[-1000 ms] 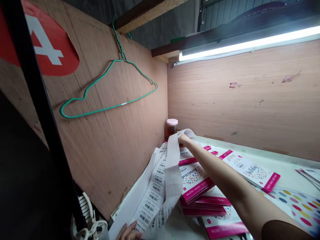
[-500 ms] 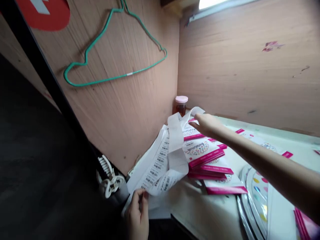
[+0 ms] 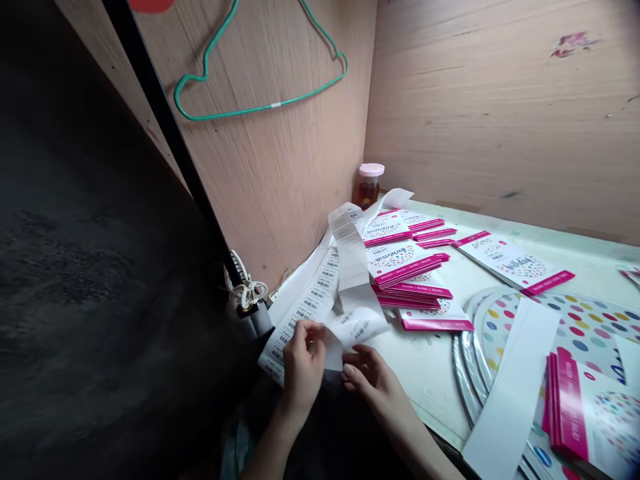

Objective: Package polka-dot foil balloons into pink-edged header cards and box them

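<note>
Well, far beyond the fingers a plywood wall [image 3: 280, 200] rises behind a white bench [image 3: 430, 373], and pink-banded balloon packs [image 3: 407, 263] lie fanned just above and right of them. A long barcode label strip [image 3: 315, 300] runs down beside those packs to the fingers: the left hand [image 3: 305, 357] pinches it, fingers together, while the right hand [image 3: 370, 383] curls at its edge, grip impossible to tell.

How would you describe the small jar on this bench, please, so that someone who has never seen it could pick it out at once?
Find the corner where the two plywood walls meet above the white bench. There, just behind the curling barcode label strip, stands a small glass jar with dark amber contents. Its pale pink lid sets it apart from the flat pink-edged cards nearby.
</note>
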{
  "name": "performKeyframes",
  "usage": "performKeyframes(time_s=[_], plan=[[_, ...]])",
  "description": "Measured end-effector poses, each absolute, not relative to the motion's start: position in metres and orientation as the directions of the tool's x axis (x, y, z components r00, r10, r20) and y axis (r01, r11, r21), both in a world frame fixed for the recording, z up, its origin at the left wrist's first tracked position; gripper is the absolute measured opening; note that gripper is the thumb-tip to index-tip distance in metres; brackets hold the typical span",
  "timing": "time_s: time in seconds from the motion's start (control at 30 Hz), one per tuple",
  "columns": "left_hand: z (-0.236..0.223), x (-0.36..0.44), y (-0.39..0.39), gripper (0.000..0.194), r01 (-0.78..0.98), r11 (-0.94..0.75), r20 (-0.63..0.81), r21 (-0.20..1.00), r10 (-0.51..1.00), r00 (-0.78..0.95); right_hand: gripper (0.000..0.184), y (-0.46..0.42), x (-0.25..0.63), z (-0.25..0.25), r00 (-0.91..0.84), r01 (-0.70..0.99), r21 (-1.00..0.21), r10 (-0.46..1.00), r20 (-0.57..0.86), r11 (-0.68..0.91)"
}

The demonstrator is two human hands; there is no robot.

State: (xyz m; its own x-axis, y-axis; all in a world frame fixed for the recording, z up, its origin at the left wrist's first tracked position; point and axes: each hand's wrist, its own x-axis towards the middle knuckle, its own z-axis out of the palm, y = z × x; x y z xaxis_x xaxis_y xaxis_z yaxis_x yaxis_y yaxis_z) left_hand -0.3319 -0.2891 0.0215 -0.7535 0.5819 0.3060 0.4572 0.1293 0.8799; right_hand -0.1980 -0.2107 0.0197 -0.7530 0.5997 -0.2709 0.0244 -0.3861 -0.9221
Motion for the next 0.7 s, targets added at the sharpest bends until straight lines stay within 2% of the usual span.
performKeyframes(time_s=[0.07,0.17,0.23,0.27,0.33,0.43,0.57,0.63,0.7], plan=[[0.035,-0.31,-0.299,0.006,0.604,0.086,0.395,0.793,0.681,-0.616,0.064,-0.209,-0.202,0.022,-0.76,-0.097,-0.898,0.615,-0.212,-0.429],[0.041,-0.296,-0.31,0.017,0.681,-0.074,0.349,0.729,0.896,-0.276,0.05,-0.21,-0.199,0.019,-0.711,-0.203,-0.844,0.668,-0.222,-0.497],[0.035,-0.307,-0.311,0.022,0.697,-0.121,0.352,0.706,0.915,-0.198,0.047,-0.212,-0.196,0.011,-0.658,-0.249,-0.789,0.696,-0.287,-0.562],[0.03,-0.317,-0.31,0.024,0.729,-0.079,0.375,0.68,0.892,-0.253,0.048,-0.213,-0.195,0.007,-0.64,-0.27,-0.764,0.702,-0.313,-0.586],[0.017,-0.343,-0.305,0.03,0.801,0.129,0.408,0.585,0.806,-0.429,0.049,-0.214,-0.192,0.002,-0.62,-0.296,-0.727,0.704,-0.347,-0.619],[0.002,-0.376,-0.293,0.042,0.831,0.409,0.322,0.376,0.784,-0.531,0.046,-0.213,-0.178,0.007,-0.61,-0.321,-0.673,0.689,-0.391,-0.666],[0.003,-0.389,-0.271,0.036,0.811,0.539,0.193,0.227,0.791,-0.58,0.046,-0.206,-0.14,0.028,-0.699,-0.311,-0.598,0.604,-0.383,-0.739],[0.008,-0.392,-0.261,0.038,0.789,0.577,0.167,0.209,0.774,-0.61,0.055,-0.205,-0.125,0.034,-0.806,-0.209,-0.623,0.494,-0.327,-0.754],[0.012,-0.396,-0.251,0.054,0.773,0.596,0.158,0.217,0.76,-0.631,0.062,-0.208,-0.12,0.033,-0.914,-0.061,-0.7,0.321,-0.248,-0.712]])
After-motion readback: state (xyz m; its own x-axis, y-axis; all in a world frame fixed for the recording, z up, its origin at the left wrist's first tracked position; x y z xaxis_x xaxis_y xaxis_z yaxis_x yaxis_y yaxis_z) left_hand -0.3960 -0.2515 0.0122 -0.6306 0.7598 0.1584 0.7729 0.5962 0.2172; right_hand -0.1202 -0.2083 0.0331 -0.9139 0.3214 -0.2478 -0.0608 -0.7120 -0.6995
